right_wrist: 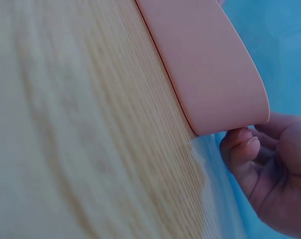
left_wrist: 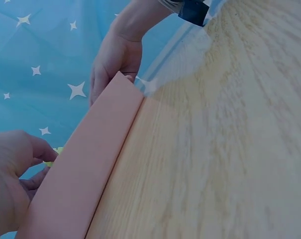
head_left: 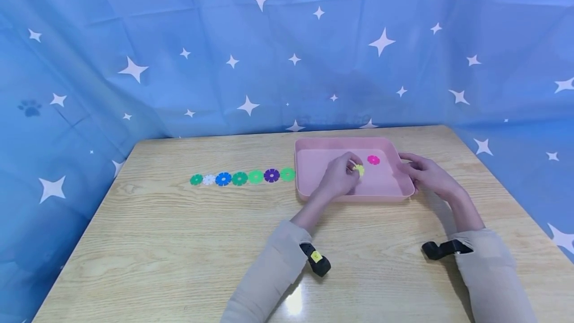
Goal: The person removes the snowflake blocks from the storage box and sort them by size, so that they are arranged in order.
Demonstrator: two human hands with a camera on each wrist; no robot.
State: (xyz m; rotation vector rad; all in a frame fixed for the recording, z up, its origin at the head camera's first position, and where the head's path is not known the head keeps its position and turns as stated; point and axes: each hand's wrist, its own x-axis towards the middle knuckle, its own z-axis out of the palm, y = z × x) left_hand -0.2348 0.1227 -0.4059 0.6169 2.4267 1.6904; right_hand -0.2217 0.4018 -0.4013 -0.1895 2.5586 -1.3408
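Observation:
A shallow pink tray [head_left: 314,161] sits on the wooden table. Reaching over its near side, my left hand [head_left: 339,177] pinches a yellow notched plastic disc [head_left: 359,169] between thumb and fingertips. In the left wrist view the tray's wall [left_wrist: 85,164] hides much of that disc [left_wrist: 59,149]. A bright pink disc [head_left: 373,160] lies in the tray just beyond. At the tray's right end, my right hand [head_left: 428,176] grips the rim; the right wrist view shows its curled fingers [right_wrist: 240,152] against the outside of the end wall.
Left of the tray, several notched discs lie in a row: a green one [head_left: 196,179] at the far left, then white [head_left: 209,179], blue [head_left: 223,179], greens and a purple one [head_left: 271,175]. A blue star-patterned curtain [head_left: 202,83] hangs behind the table [head_left: 148,243].

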